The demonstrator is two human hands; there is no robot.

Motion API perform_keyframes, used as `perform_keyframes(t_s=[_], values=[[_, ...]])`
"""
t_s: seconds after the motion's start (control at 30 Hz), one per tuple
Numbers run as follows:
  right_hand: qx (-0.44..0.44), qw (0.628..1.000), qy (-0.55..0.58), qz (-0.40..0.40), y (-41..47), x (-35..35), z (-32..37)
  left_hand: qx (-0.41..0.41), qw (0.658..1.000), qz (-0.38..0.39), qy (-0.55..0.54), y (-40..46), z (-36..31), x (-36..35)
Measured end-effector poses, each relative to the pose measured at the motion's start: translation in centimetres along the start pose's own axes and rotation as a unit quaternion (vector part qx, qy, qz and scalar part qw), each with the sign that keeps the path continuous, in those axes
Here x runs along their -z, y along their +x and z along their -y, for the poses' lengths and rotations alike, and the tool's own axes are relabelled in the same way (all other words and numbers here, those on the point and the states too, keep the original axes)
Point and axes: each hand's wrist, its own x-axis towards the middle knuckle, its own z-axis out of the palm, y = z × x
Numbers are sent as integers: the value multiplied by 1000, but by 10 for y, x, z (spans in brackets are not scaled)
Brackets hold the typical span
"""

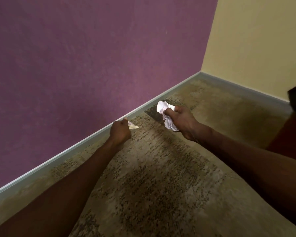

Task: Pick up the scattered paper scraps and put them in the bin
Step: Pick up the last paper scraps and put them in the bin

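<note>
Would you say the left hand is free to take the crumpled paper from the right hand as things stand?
Probably not yet: the left hand already pinches a small scrap, while the right hand grips the crumpled paper. Nothing lies between them.

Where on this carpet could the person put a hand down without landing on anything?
Bare carpet lies between the forearms, and along the skirting board under the purple wall. It is crowded only where the left hand holds a small scrap and the right hand holds crumpled paper.

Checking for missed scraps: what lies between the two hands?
In the head view, only bare patterned carpet shows between the left hand and right hand.
</note>
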Motion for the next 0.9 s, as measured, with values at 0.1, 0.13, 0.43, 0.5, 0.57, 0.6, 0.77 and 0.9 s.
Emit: perform_keyframes(t_s=[0.1, 0.13, 0.43, 0.5, 0.57, 0.6, 0.77, 0.9], values=[[19, 1000, 1, -14, -13, 17, 26, 9, 997, 9, -72, -15, -43, -20], [27, 999, 3, -22, -18, 23, 34, 6, 997, 11, -80, -20, -57, -26], [63, 989, 37, -127, -51, 92, 82, -81, 989, 77, -97, -79, -157, -101], [69, 983, 44, -164, -61, 113, 89, -93, 986, 95, -98, -99, -174, -125], [77, 976, 46, -198, -72, 135, 95, -91, 982, 124, -111, -121, -190, -148], [80, 972, 43, -217, -79, 148, 99, -80, 977, 148, -129, -133, -197, -161], [110, 944, 59, -305, -117, 209, 119, -10, 939, 258, -226, -187, -229, -225], [119, 912, 49, -390, -146, 253, 128, -1, 923, 297, -244, -221, -247, -272]])
